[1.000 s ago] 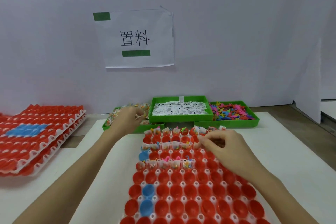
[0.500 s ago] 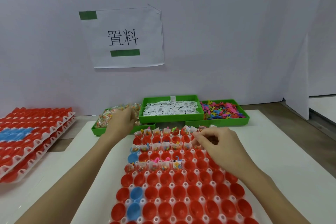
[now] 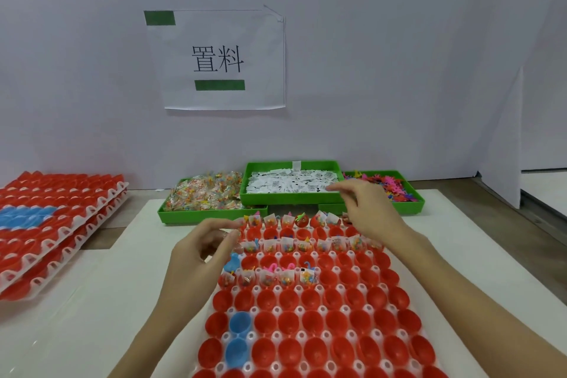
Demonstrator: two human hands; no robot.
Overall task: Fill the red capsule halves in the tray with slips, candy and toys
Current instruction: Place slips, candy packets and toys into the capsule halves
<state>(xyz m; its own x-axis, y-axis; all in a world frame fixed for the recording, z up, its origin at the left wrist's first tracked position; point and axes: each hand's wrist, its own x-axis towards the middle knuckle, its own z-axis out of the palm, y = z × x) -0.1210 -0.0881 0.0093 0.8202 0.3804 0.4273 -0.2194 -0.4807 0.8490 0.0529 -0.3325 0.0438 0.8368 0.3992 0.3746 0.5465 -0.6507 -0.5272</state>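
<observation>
On the white desk [image 3: 92, 301], a large tray [image 3: 306, 344] of red capsule halves [image 3: 288, 298] lies in front of a person; only its far rows hold candy packets and small toys, so most of the job looks still ahead. Behind the tray sit three green bins: candy [image 3: 205, 193], paper slips [image 3: 291, 182] and coloured toys [image 3: 389, 186]. A second ago the left hand [image 3: 196, 252] was reaching into the candy bin; it has come back to the tray's left edge, fingers curled, apparently pinching a clear packet. The right hand [image 3: 365, 205], earlier working over the far rows, has lifted to the slip bin's front edge, thumb and forefinger close together; whether they hold a slip cannot be told.
</observation>
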